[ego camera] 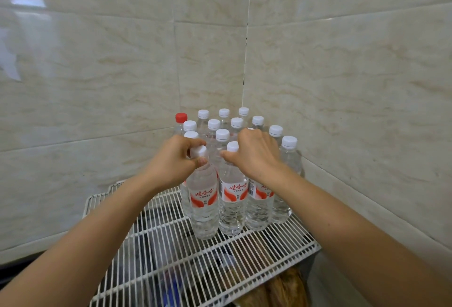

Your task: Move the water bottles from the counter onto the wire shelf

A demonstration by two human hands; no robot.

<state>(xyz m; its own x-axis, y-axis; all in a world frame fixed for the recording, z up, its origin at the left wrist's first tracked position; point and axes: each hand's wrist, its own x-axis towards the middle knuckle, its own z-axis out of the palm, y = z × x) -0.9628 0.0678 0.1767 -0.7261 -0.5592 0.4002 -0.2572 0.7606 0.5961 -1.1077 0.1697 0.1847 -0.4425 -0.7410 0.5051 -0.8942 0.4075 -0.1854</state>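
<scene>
Several clear water bottles with white caps and red-and-white labels stand packed together at the back right corner of the white wire shelf [244, 255]. My left hand [175, 159] grips the neck of the front left bottle [204, 206], which stands on the shelf. My right hand [256, 152] is closed over the top of a bottle [259, 206] in the front row, right of the middle front bottle [232, 199]. One bottle with a red cap [181, 117] stands at the back left of the group.
Beige tiled walls meet in a corner right behind the bottles. The left and front parts of the wire shelf are bare. Under the shelf lie dark items and a brown bag [286, 287], dimly seen through the wires.
</scene>
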